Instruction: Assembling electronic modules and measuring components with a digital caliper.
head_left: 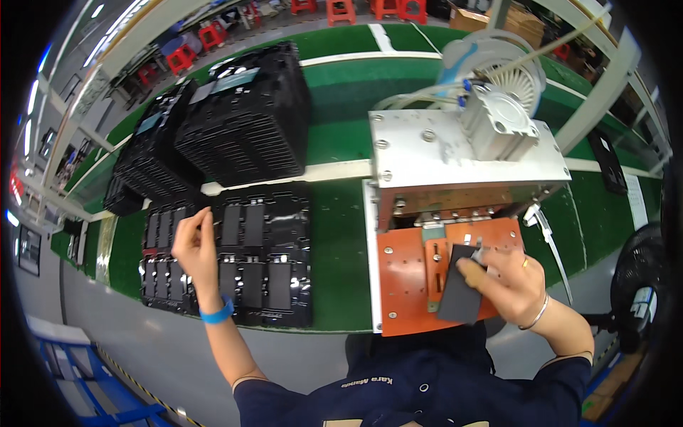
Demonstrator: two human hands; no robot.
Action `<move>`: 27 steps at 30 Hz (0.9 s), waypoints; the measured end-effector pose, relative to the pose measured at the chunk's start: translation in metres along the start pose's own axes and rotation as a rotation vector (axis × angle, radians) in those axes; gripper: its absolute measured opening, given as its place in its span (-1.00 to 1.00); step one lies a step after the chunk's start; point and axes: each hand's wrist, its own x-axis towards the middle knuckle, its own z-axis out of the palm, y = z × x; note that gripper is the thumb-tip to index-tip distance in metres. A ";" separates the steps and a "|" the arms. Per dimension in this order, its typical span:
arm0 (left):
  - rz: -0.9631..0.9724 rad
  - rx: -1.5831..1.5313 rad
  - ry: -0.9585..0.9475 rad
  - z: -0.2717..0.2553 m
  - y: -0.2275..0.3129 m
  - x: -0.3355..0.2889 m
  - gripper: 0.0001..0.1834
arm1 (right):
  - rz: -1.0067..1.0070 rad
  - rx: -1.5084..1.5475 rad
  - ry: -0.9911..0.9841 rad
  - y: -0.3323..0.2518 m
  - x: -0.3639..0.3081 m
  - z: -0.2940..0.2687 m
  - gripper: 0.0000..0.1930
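Note:
My right hand [514,283] grips a flat dark grey rectangular piece [461,302], with a finger cot on one fingertip. The piece is tilted over the orange plate [405,306] of a metal press, beside a raised orange holder [435,267] with a slot. Away to the left, my left hand [193,249] is raised above a black plastic tray [307,235], its fingers pinched together. What those fingers hold, if anything, is too small to make out. Several similar dark flat pieces [255,225] lie in the tray's compartments.
Tall stacks of black trays [245,135] stand behind the tray. The press's metal housing [420,153] carries a cylinder and hoses, with a white fan [516,78] behind. A caliper [548,235] lies right of the press. A black fan [640,263] is at the far right.

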 end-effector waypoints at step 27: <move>0.893 -0.279 -1.198 0.088 0.214 -0.084 -0.23 | 0.390 0.377 -0.139 0.022 -0.025 0.040 -0.68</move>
